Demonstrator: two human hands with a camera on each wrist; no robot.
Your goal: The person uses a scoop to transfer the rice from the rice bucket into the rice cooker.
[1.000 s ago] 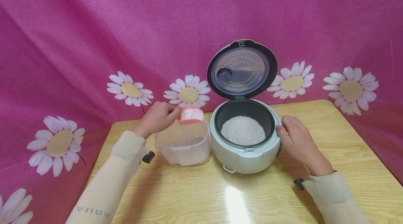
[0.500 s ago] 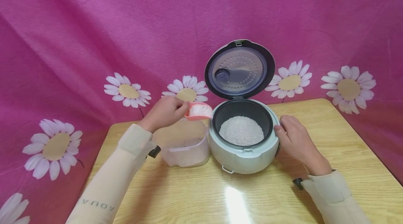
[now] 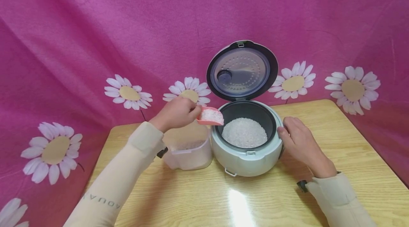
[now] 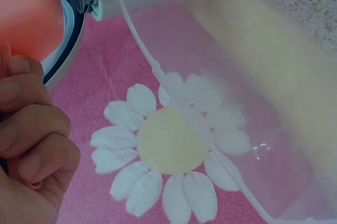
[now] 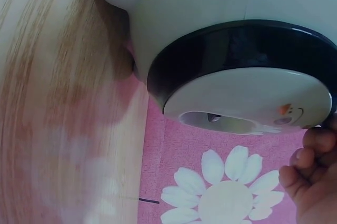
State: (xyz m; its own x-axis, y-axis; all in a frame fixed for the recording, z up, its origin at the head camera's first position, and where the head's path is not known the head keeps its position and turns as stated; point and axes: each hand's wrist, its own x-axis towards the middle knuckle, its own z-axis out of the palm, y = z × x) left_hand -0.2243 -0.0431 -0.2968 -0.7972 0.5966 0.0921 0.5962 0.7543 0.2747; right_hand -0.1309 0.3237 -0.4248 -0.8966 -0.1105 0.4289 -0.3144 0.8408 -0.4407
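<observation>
My left hand (image 3: 177, 113) grips a pink scoop (image 3: 207, 122) heaped with white rice. In the left wrist view, curled fingers (image 4: 39, 124) wrap its handle. The scoop's front end hangs over the left rim of a pale green rice cooker (image 3: 252, 165), whose lid (image 3: 244, 72) stands raised. Inside its dark inner pot (image 3: 236, 110) lies a mound of rice (image 3: 244, 133). At the cooker's right side, my right hand (image 3: 297, 136) holds on, thumb near the rim. The right wrist view shows bent fingers (image 5: 316, 145) against the cooker's side.
A translucent plastic container (image 3: 188, 158) with some rice in it stands directly left of the cooker, below my left hand. Both are on a wooden table (image 3: 198, 202). A magenta cloth (image 3: 159, 25) with white daisies hangs behind the table.
My left hand has carried the rice-filled scoop rightward, from above the container to the cooker's left rim. My right hand has stayed at the cooker's side.
</observation>
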